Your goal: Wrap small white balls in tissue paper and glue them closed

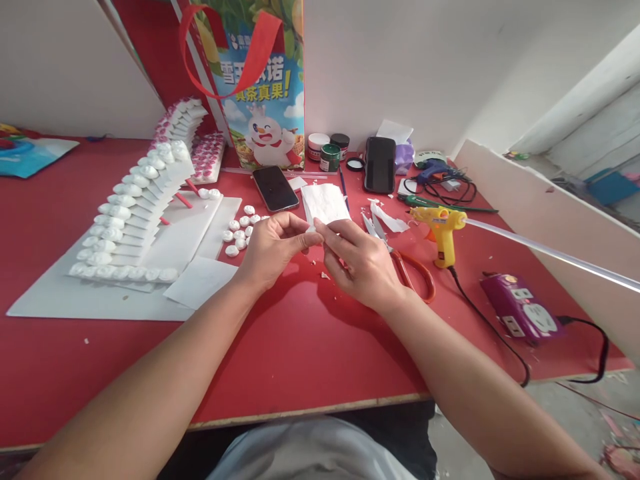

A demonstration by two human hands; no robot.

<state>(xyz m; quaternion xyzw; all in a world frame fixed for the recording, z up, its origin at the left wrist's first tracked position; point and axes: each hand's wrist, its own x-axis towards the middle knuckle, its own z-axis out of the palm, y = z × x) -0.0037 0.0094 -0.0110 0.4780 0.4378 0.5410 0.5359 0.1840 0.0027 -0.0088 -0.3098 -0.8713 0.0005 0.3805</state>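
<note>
Between the two hands, over the red table [300, 360], a small white piece [311, 229] is held at the fingertips, mostly hidden by them. The left hand [275, 247] pinches it between thumb and forefinger; the right hand [360, 260] meets it from the other side, its thumb and forefinger closed on it too, the other fingers curled in. The piece looks soft and thin, so a light, even pinch should serve best: one hand steadying, the other shaping, since squeezing hard would likely flatten it. Holding it low, as here, leaves little drop if it slips.

Just beyond the fingers lies the paper [325, 202], probably best left dry and flat. Beside the left hand sit loose white buds [239, 235], a handy measure for size and tightness; the left wrist should stay clear of them. To the right, close by the right hand, the scissors [390, 248] lie with blades pointing away, so that elbow had better not swing wide. Farther right stands the glue gun [443, 233], nozzle aimed inward; if hot, it asks for care. Well to the left, the white model [145, 227] carries similar buds along its edge.
</note>
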